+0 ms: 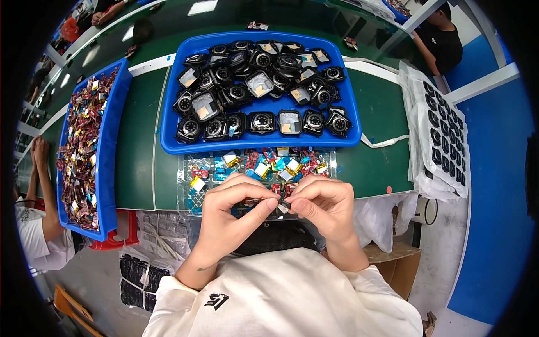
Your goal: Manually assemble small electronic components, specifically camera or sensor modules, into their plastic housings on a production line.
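My left hand (238,209) and my right hand (325,206) meet at the table's near edge. Both pinch a small dark part (284,202) between thumb and fingertips; its exact kind is too small to tell. Just beyond my fingers lies a clear plastic tray (193,194) with small red circuit boards, blue pieces and silver battery cells (261,170). Behind it stands a blue bin (261,147) holding many black smartwatch cases (262,122), some turned with their pale inner side up.
At the left, a long blue bin (106,163) is heaped with small red boards and cells. A white-wrapped tray of black parts (446,132) sits at the right edge. Co-workers sit at the left (45,224) and far right (441,45). A red stool (120,233) is below the left bin.
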A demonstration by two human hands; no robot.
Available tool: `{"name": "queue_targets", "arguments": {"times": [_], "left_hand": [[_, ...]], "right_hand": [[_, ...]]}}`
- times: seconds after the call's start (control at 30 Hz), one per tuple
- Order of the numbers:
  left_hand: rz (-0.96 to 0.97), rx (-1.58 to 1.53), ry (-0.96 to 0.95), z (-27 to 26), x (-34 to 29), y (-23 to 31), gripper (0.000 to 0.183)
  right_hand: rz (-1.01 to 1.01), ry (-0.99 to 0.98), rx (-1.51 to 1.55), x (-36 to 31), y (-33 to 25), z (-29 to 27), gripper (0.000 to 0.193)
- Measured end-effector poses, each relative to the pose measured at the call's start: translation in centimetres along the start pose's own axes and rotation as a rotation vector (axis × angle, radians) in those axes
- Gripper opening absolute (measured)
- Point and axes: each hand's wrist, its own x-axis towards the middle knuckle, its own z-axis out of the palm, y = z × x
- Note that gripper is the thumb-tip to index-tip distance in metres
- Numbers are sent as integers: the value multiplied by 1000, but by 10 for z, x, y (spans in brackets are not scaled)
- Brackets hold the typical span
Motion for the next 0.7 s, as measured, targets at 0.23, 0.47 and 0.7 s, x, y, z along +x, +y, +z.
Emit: {"name": "queue_targets", "arguments": {"times": [0.23,0.47,0.7], "left_hand": [[-189,-149,-30,-2,-5,3,6],[-139,-376,22,-10,-5,2,5],[-166,-405,44,-11,-6,4,5]], "right_hand": [[9,49,-49,2,2,5,4],[-255,233,-803,25,-3,-14,10],[-334,30,-1118,47,-21,-22,15]]}}
